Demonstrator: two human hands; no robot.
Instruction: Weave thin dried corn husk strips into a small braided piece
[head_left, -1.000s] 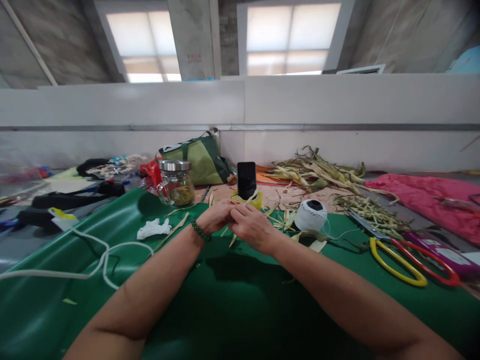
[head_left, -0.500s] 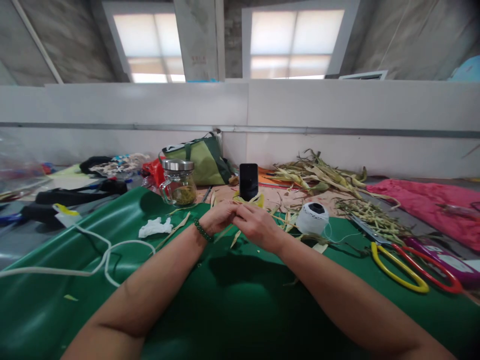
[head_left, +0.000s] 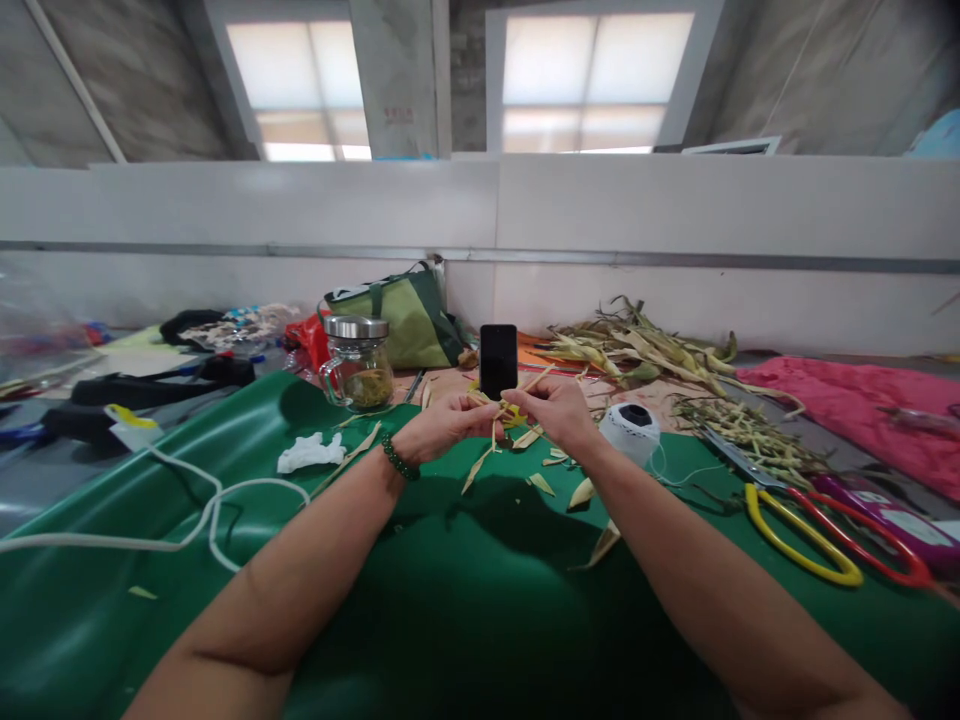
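Note:
My left hand [head_left: 442,425], with a green bead bracelet [head_left: 397,458] at the wrist, and my right hand [head_left: 555,408] are raised a little above the green mat [head_left: 465,600]. Both pinch thin dry leaf strips [head_left: 499,425] stretched between them, and one strip end hangs down from the left fingers. Loose strip pieces [head_left: 577,490] lie on the mat under the hands. A black phone [head_left: 498,360] stands upright just behind the hands. A white spool of thread [head_left: 631,428] sits right of my right hand.
A lidded glass jar [head_left: 358,365] and a green bag [head_left: 401,315] stand behind left. A heap of dry husks [head_left: 645,350], pink cloth [head_left: 862,400] and yellow-and-red scissors [head_left: 825,540] lie right. A white cord [head_left: 187,510] and crumpled tissue [head_left: 307,452] lie left.
My hands have lifted and drawn apart, the right one going right and up, pulling the strips out between them. More strip pieces now show on the mat below.

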